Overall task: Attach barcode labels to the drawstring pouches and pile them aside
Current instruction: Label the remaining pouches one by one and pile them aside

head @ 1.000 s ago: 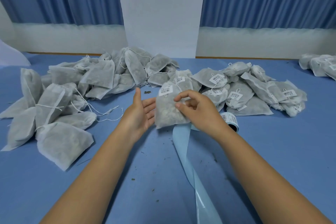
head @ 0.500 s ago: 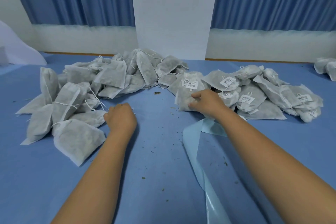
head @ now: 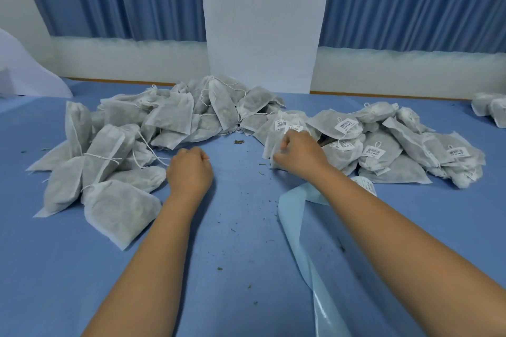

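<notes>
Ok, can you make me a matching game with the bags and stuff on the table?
Things:
1 plain pouches
2 labelled pouches
3 strip
4 right hand

Place or state:
A gripping a pouch
B heaped on the left
C light blue, trailing to the near edge
D heaped on the right

Pairs: 1-B, 2-D, 3-C, 4-A

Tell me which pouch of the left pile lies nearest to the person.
The flat pouch at the front corner of the unlabelled pile, nearer the person than the left hand; all others lie farther back.
</notes>
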The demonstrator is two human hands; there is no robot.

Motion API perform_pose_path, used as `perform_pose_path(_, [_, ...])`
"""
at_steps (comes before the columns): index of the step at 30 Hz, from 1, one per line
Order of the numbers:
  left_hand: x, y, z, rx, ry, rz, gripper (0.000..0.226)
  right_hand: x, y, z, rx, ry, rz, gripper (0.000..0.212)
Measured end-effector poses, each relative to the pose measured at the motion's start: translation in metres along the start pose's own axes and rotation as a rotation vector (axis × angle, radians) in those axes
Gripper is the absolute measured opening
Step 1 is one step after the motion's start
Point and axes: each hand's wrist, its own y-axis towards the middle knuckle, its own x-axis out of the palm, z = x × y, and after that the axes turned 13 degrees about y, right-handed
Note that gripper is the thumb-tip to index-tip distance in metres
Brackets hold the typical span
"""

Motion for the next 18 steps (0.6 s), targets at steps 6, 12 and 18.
perform_pose_path(6, [-0.006,-0.011,0.014,0.272,-0.247,0.13,0.011,0.021,0.002,-0.028,-0.066,0.123,-0.156,0.011])
perform_pose_path(12, [-0.002,-0.026,0.03,0.626,-0.278,0.057,0.011,0.026,0.006,-0.049,0.02,0.393,-0.212,0.021])
perform_pose_path(18, [0.011,-0.032,0.038,0.655,-0.22,-0.146,0.016,0.041,0.011,-0.062,-0.021,0.283,-0.352,0.024])
